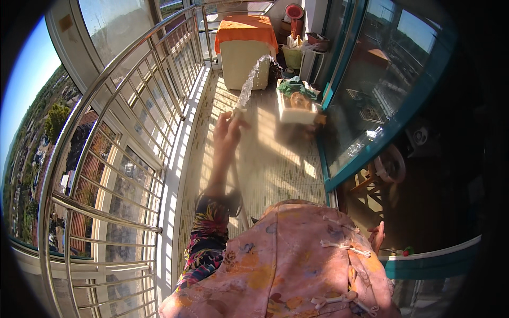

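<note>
Pale hose (244, 216) runs up just right of my outstretched left forearm and ends in my left hand (228, 131), whose fingers are curled around it close to its mouth. Water (247, 89) leaves it just ahead of the hand, rises away from me and bends over to the right at the top; where it lands I cannot tell. My right hand (377, 236) is well behind and to the right of the left one, partly hidden by my pink apron (286, 259); a few fingers show, and I cannot tell whether it holds anything.

Beyond the left hand stands a pale block (238, 61) under an orange cloth (246, 29). Ahead and to the right of the hand, on the tiled floor (281, 177), a white box (297, 115) carries a green cloth (297, 87). Behind it, farther from the hand, sits a pale green bucket (292, 58). A metal railing (106, 214) runs along the hand's left, a teal-framed glass door (350, 106) along its right.

I judge the step in hand to be directing the running water. The next move would call for a firm hold and a small turn of the wrist, since the angle there sets the stream.
</note>
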The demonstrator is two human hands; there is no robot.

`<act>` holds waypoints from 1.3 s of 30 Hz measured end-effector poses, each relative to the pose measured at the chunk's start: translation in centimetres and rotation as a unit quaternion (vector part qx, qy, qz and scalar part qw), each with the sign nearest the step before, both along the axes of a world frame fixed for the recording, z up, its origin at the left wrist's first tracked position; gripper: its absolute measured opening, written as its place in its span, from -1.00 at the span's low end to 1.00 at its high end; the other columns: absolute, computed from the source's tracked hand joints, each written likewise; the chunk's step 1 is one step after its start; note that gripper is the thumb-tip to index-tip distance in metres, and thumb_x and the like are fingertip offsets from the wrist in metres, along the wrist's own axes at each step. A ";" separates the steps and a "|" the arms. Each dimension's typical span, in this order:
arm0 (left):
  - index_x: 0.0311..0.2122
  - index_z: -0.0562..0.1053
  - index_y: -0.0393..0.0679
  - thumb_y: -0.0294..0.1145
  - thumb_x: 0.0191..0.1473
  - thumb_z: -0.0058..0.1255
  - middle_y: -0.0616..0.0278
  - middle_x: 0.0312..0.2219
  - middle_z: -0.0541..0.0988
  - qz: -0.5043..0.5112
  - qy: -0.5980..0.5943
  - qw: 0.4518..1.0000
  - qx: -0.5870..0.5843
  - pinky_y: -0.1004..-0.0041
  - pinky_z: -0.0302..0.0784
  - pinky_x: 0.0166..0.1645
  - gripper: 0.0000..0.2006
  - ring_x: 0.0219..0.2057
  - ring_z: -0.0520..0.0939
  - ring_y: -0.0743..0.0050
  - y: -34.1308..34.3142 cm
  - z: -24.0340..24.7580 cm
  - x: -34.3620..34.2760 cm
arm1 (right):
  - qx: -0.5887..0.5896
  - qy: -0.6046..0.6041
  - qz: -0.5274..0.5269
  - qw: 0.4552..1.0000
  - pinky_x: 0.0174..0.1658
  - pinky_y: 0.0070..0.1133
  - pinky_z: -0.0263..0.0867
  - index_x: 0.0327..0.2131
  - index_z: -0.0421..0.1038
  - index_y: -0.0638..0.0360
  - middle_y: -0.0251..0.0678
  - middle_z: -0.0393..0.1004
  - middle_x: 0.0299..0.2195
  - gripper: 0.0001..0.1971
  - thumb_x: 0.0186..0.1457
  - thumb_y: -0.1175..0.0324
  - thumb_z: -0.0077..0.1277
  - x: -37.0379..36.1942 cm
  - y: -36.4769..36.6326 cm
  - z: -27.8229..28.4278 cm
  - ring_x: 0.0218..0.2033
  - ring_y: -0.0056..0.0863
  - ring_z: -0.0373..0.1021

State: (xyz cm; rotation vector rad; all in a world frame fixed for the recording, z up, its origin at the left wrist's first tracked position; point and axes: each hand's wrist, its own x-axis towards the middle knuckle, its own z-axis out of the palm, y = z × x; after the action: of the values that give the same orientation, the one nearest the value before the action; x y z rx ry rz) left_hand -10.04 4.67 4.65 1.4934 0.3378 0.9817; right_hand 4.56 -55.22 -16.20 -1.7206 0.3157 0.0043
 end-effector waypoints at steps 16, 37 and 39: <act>-0.11 0.40 -0.22 -0.30 0.28 -0.18 0.26 -0.50 0.56 -0.026 0.005 1.000 0.007 0.75 0.00 -0.66 -0.77 -0.72 0.16 0.88 1.6 -2.0 2.4 | 0.077 0.013 -0.024 0.997 -0.79 -0.65 -0.15 -0.62 0.20 0.03 -0.20 0.44 -0.70 -0.49 0.17 -0.16 -0.09 -1.2 -0.1 -2.5 -0.89 -0.68 0.03; -0.11 0.41 -0.18 -0.28 0.28 -0.17 0.31 -0.51 0.57 -0.016 0.032 0.999 -0.005 0.75 0.03 -0.65 -0.78 -0.70 0.18 0.88 0.8 -1.9 2.9 | 0.064 -0.024 -0.003 0.998 -0.75 -0.69 -0.22 -0.41 0.44 0.11 -0.29 0.44 -0.65 -0.57 0.24 -0.06 -0.15 -1.0 -1.4 -3.1 -0.85 -0.79 -0.05; -0.11 0.41 -0.18 -0.29 0.28 -0.17 0.31 -0.51 0.57 -0.017 0.027 0.999 0.000 0.74 0.02 -0.65 -0.78 -0.71 0.17 0.88 0.6 -1.8 2.9 | 0.059 0.005 -0.030 0.998 -0.76 -0.67 -0.23 -0.54 0.39 0.11 -0.28 0.43 -0.68 -0.51 0.20 -0.11 -0.11 -0.9 -1.2 -2.7 -0.86 -0.78 -0.05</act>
State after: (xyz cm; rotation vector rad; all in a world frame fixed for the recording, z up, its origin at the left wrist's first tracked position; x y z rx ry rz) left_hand -7.14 5.28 2.82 1.5239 0.3503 0.9152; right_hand 3.63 -56.38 -18.87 -1.5935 0.3684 -0.0126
